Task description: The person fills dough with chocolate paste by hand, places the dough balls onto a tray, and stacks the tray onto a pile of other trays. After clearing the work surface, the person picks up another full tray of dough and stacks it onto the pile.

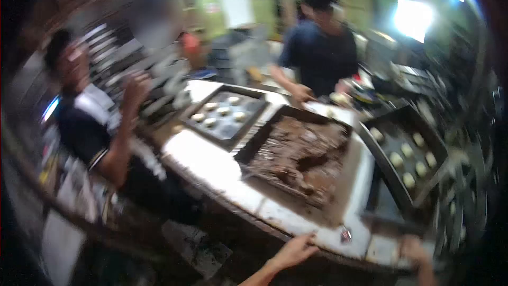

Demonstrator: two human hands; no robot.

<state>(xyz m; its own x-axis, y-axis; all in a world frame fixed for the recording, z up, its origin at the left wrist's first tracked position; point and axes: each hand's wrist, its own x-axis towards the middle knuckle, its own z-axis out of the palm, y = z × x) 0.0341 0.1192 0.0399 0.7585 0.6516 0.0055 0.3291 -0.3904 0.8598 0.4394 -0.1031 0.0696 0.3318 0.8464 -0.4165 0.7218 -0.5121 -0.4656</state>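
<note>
At the front edge of the white table (pixel 211 164), my left hand (pixel 296 250) rests with its fingers loosely stretched out and nothing visible in them. Further right, my right hand (pixel 416 250) is smeared by motion by the same edge, and its fingers cannot be made out. Between the two hands lies a small shiny reddish item (pixel 345 235), too blurred to name. Beyond it stands a dark rectangular tray (pixel 258 139) filled with a brown, chocolate-like mass with a hollow scooped in it.
A tray with several pale dough balls (pixel 225 128) is at the left. Another deep tray (pixel 383 172) of dough balls sits tilted at the right. One person (pixel 325 47) stands across the table, a hand near the brown tray. Another person (pixel 87 122) stands at left, arm raised.
</note>
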